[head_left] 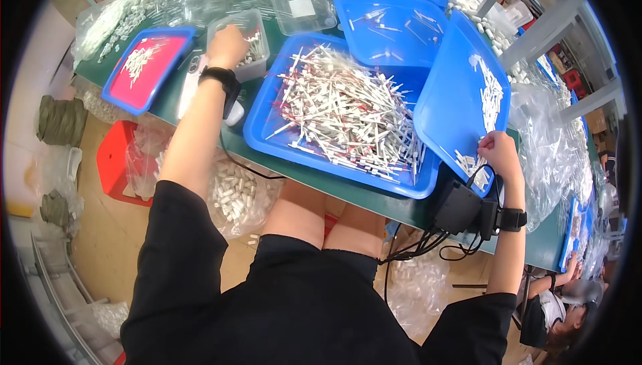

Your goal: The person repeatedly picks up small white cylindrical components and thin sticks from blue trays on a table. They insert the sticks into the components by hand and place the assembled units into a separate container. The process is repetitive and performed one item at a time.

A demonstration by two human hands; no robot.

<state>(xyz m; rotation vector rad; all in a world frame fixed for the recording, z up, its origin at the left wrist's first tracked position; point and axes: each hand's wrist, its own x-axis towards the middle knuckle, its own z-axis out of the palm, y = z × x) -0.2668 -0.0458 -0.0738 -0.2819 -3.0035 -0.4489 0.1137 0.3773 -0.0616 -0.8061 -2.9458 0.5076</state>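
My left hand (227, 47) is closed over the near-left part of a clear plastic box (259, 67) that holds small white-tipped sticks; its fingertips are hidden. My right hand (500, 154) has its fingers pinched at the right edge of a tilted blue tray (441, 111), close to a small pile of thin white sticks (472, 163). What either hand grips is too small or hidden to see. Between the hands, a large blue tray (267, 124) carries a heap of white sticks (348, 111), some with red parts. I wear a black band on each wrist.
A blue-rimmed tray with a pink bottom (120, 87) lies at the left with white sticks. Beyond are a clear lidded box (294, 24) and more blue trays (384, 47). A black box with cables (458, 208) sits at the front edge. Another person (558, 315) works at lower right.
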